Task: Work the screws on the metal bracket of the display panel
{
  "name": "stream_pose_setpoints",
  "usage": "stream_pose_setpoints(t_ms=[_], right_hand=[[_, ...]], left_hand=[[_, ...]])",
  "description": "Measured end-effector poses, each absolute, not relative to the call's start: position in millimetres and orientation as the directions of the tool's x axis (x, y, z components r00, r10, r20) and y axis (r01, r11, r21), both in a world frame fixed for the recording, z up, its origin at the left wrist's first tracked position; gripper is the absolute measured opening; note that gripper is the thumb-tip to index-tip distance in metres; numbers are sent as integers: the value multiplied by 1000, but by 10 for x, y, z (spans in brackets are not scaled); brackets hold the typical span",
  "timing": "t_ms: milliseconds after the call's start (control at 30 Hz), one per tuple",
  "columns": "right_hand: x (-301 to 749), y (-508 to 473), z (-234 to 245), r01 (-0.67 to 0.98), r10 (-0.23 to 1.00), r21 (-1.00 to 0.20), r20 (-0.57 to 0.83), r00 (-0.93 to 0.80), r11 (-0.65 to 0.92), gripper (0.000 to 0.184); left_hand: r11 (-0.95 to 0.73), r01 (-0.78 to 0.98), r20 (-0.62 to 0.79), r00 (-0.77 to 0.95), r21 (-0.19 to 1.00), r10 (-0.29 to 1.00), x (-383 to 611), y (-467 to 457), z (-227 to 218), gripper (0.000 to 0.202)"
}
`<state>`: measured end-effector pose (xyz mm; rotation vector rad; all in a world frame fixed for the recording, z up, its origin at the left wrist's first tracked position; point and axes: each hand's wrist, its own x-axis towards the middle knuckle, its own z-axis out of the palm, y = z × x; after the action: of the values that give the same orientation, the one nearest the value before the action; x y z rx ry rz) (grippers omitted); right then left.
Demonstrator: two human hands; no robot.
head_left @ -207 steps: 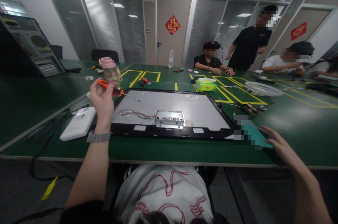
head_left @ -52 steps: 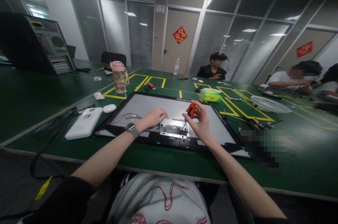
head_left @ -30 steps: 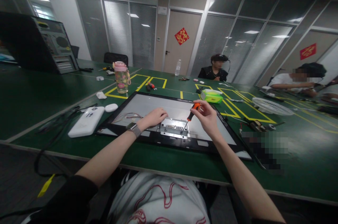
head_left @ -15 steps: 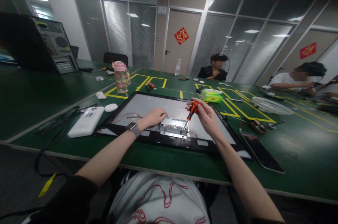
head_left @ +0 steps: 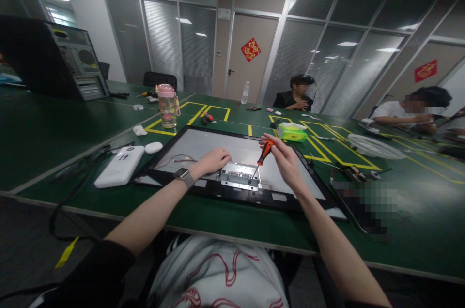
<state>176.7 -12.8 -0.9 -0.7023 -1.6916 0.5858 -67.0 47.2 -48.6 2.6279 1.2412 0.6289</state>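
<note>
A screwdriver (head_left: 266, 151) with an orange and black handle stands tilted in my right hand (head_left: 285, 158), its handle between the thumb and fingers. Its tip reaches down to the right part of a silver metal bracket (head_left: 240, 175). The bracket lies on a flat display panel (head_left: 181, 143) with a black frame and a grey-white face. My left hand (head_left: 214, 159), palm down, has its fingers bent together at the bracket's upper left end; the fingertips are partly hidden. Thin wires (head_left: 181, 158) run on the panel left of that hand.
A white power bank (head_left: 119, 167) and a small white case (head_left: 153, 147) lie left of the panel. Behind it stand a pink-lidded bottle (head_left: 167, 109) and a green tissue pack (head_left: 291, 132). A blurred dark device (head_left: 359, 206) lies at right. Two people (head_left: 296, 97) sit across.
My right hand has shifted very slightly, and the screwdriver stays at the same spot on the bracket. My left hand stays put. The person opposite has moved a hand to the chest.
</note>
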Motion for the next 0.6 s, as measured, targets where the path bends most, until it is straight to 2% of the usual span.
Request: stream_pose_setpoints(t_ms=[100, 267, 367, 500, 600], right_hand=[[1771, -114, -16, 67, 763, -767, 619, -184, 638, 33], [1786, -95, -24, 175, 731, -717, 683, -18, 674, 17], [1782, -87, -37, 185, 731, -713, 680, -49, 676, 20], [1773, -48, -79, -3, 784, -797, 595, -180, 604, 36], [1783, -20, -99, -71, 826, -843, 537, -174, 533, 37]], left_hand=[[-645, 693, 304, 570, 322, 763, -667, 470, -484, 37], [-645, 699, 303, 571, 307, 763, -669, 473, -487, 36], [-652, 692, 300, 579, 311, 758, -672, 483, -496, 37], [-650, 692, 307, 574, 314, 759, -672, 484, -497, 36], [-653, 696, 300, 581, 299, 757, -668, 464, -480, 37]])
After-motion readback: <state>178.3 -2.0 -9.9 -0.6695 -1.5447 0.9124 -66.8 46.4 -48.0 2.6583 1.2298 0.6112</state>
